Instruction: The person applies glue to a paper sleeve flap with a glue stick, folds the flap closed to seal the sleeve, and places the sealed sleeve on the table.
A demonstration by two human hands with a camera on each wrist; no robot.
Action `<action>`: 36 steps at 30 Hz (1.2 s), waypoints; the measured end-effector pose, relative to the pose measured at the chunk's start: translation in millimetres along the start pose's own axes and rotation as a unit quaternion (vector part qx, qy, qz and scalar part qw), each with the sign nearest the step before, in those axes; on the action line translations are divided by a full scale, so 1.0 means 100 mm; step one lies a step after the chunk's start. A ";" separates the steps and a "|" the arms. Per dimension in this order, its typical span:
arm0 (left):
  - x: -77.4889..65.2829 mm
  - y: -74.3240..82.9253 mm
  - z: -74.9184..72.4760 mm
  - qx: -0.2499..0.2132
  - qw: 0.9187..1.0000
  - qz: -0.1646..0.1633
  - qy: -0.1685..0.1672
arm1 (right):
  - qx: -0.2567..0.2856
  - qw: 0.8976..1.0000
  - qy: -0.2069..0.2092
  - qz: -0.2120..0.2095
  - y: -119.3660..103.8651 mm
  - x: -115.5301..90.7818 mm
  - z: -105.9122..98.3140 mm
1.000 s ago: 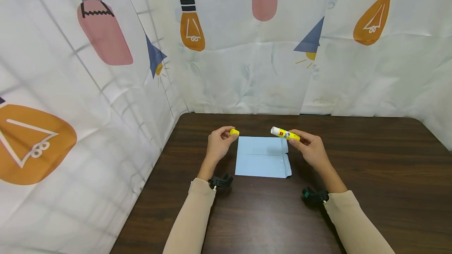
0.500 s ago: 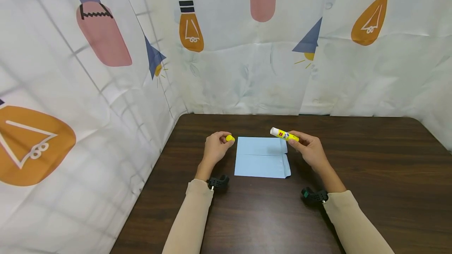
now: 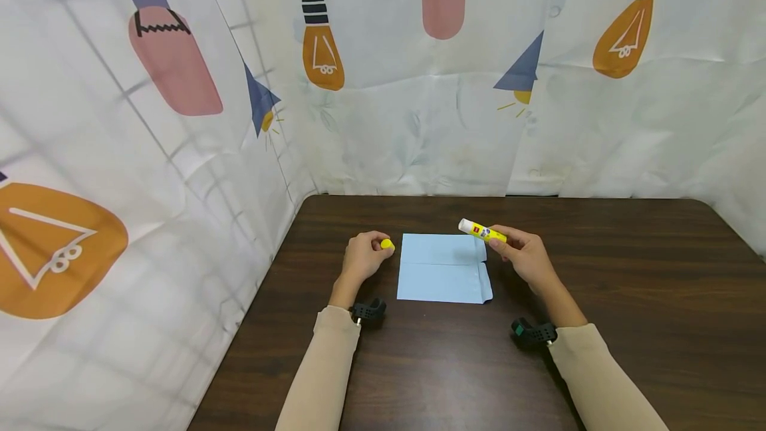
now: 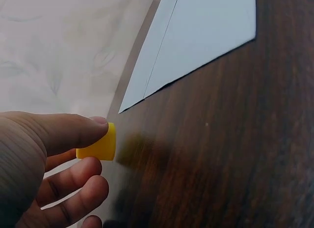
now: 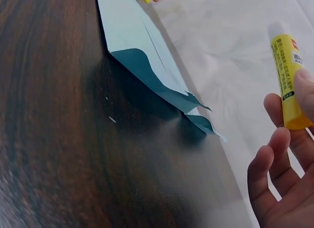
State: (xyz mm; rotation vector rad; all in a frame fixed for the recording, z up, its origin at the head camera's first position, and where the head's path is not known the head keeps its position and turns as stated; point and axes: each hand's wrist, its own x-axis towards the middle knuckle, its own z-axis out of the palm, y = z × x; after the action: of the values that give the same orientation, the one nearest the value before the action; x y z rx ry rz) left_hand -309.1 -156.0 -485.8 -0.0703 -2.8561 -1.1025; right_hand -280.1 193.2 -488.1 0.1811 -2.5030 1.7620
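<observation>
Between thumb and fingers, my left hand [image 3: 362, 258] pinches a small yellow cap [image 4: 100, 145], left of the paper and just above the table. My right hand [image 3: 526, 255] grips an uncapped yellow glue stick [image 3: 483, 229] by its lower end, its white tip pointing up and to the left over the paper's far right corner. Light blue folded paper [image 3: 443, 278] lies flat between the hands, with a crease line across it. In the right wrist view, two flaps [image 5: 142, 73] along its right edge curl up off the table.
A dark wood-grain table [image 3: 455, 364] carries everything. White printed curtains [image 3: 383, 132] hang behind it and along its left side. Black wrist cameras [image 3: 368, 311] are strapped to both forearms.
My left hand with the cap has moved a little left, down and towards me, away from the paper's corner. The right hand, glue stick and paper have stayed nearly still.
</observation>
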 end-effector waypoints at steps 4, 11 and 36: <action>-0.01 0.00 0.00 0.015 1.000 -0.008 -0.003 | -0.002 1.000 -0.004 0.003 0.01 0.00 -0.01; -0.02 0.01 0.00 0.033 0.999 -0.026 -0.007 | -0.005 1.000 -0.019 0.008 0.02 0.00 -0.02; -0.02 -0.07 -0.02 0.023 1.000 -0.010 -0.014 | -0.003 1.000 -0.030 0.005 -0.01 -0.02 -0.07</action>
State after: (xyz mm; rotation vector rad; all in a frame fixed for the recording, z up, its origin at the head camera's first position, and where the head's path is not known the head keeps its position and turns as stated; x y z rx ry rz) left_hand -307.4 -162.6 -489.0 -0.0555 -2.9123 -1.0473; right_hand -278.3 199.2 -485.2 0.2250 -2.5548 1.7790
